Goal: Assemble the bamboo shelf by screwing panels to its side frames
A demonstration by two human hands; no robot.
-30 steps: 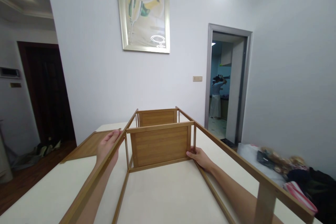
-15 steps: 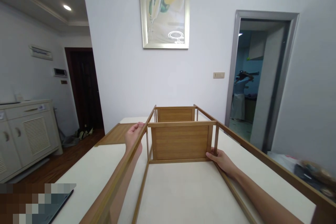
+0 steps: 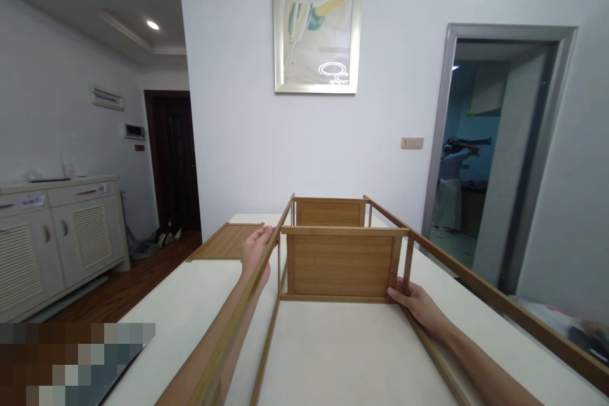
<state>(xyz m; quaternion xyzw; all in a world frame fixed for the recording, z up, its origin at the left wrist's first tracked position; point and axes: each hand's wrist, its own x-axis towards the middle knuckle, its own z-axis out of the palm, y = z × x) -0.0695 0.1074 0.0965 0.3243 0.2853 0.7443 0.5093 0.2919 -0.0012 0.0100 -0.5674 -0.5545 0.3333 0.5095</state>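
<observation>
A brown wooden rack frame (image 3: pixel 412 236) lies on the white table, its long rails running away from me. Across it stands a wooden panel (image 3: pixel 340 264), with a second panel (image 3: pixel 330 213) at the far end. My left hand (image 3: pixel 257 247) is closed at the upper left rail, thumb and fingers pinched near its far part; the rail hides some of the fingers. Low on the right side, my right hand (image 3: pixel 419 304) grips the frame's lower corner beside the panel, thumb against the panel edge and fingers behind the upright post.
A loose wooden panel (image 3: pixel 223 242) lies flat at the left of the white table (image 3: pixel 190 304). A white cabinet (image 3: pixel 66 222) stands on the left. Plastic-wrapped items (image 3: pixel 547 314) sit at the right edge. Through the doorway, a person (image 3: pixel 450 177) is visible.
The view has turned slightly left, so everything sits further right in the picture. Both hands keep their places on the frame. The person in the doorway has shifted their arms.
</observation>
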